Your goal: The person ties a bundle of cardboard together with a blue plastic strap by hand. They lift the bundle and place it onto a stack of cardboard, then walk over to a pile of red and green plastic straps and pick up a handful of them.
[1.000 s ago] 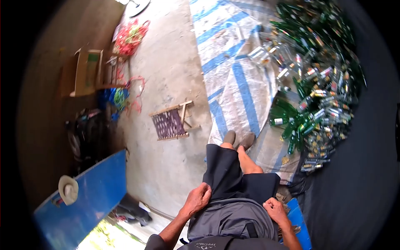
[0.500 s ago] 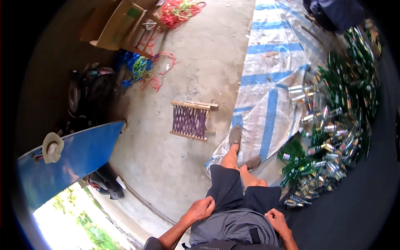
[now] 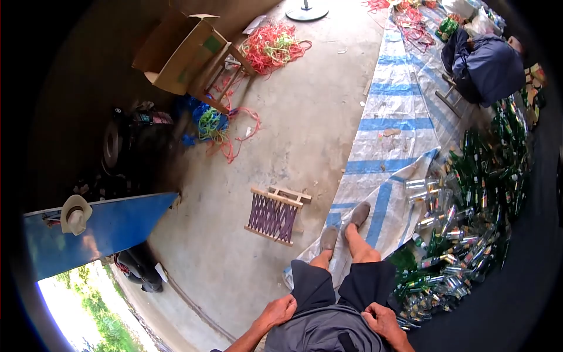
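Note:
My left hand [image 3: 280, 310] is closed at the left hip, its fingers pinching the cloth of the dark shorts [image 3: 314, 284]. On the other side, my right hand [image 3: 381, 320] is curled shut on the right leg of the same shorts. Both feet, in brownish shoes [image 3: 359, 215], stand on a white and blue striped tarp [image 3: 375, 193]. Left of the feet, a low folding stool [image 3: 272, 218] with a purple woven seat rests on the concrete floor, touched by neither hand.
A heap of green and clear glass bottles [image 3: 469, 193] lies along the right. Another person [image 3: 487, 67] bends over at the upper right. Tangled red and green strapping [image 3: 270, 47], a cardboard box [image 3: 187, 56], a blue panel [image 3: 117, 226] and a hat [image 3: 76, 215] are on the left.
The view has shifted, so the stool and tarp appear lower and the other person shows more fully. My feet have stepped, the right one now ahead. Both hands stay at the shorts.

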The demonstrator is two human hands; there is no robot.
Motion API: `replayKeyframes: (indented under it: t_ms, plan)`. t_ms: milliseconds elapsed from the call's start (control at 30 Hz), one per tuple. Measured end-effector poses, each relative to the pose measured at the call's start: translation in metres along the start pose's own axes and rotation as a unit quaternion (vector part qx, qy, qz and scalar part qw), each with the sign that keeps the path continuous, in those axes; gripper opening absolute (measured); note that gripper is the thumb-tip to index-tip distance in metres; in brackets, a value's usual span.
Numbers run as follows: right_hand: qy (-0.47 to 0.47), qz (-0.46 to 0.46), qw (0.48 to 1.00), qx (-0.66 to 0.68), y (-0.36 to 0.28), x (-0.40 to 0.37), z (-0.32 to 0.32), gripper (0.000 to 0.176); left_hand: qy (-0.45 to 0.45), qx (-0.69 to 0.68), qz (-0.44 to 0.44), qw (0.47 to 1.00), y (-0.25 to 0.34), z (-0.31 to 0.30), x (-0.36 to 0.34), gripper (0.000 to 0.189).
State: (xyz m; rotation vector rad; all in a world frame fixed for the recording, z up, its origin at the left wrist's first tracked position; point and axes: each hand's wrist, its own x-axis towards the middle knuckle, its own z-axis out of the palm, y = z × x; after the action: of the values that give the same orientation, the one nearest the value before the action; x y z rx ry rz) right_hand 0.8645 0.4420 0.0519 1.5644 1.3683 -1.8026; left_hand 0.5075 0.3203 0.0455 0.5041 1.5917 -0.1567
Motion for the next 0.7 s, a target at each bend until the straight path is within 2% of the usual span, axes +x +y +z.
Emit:
replayKeyframes:
  t_ms: [100,167,233,333,533,600,700]
  plan:
    - [0.018,-0.057,0.997,-0.040,0.006,0.029,-0.020,0.021,0.010,-0.009,-0.016,1.000,0.029,-0.003,0.007,0.024]
    - [0.018,-0.045,0.999,-0.003,0.004,0.061,-0.052,0.023,0.035,-0.010,-0.011,0.999,0.058,-0.014,0.032,0.024]
    - [-0.008,0.014,0.999,0.035,-0.011,0.068,-0.082,0.025,0.014,0.001,-0.010,1.000,0.081,-0.020,0.043,0.023]
    - [-0.001,0.041,0.999,0.035,-0.015,0.084,-0.125,0.025,0.026,-0.012,0.007,1.000,0.118,-0.025,0.067,0.021]
    - [-0.039,0.046,0.998,0.030,-0.017,0.116,-0.176,0.028,0.037,-0.082,0.000,0.996,0.179,-0.050,0.090,0.017]
    - [-0.061,0.064,0.996,0.029,-0.029,0.128,-0.189,0.029,0.030,-0.092,-0.006,0.995,0.189,-0.059,0.094,0.017]
    - [-0.094,0.039,0.995,-0.009,-0.043,0.149,-0.202,0.030,0.050,-0.105,0.017,0.993,0.193,-0.062,0.101,0.017]
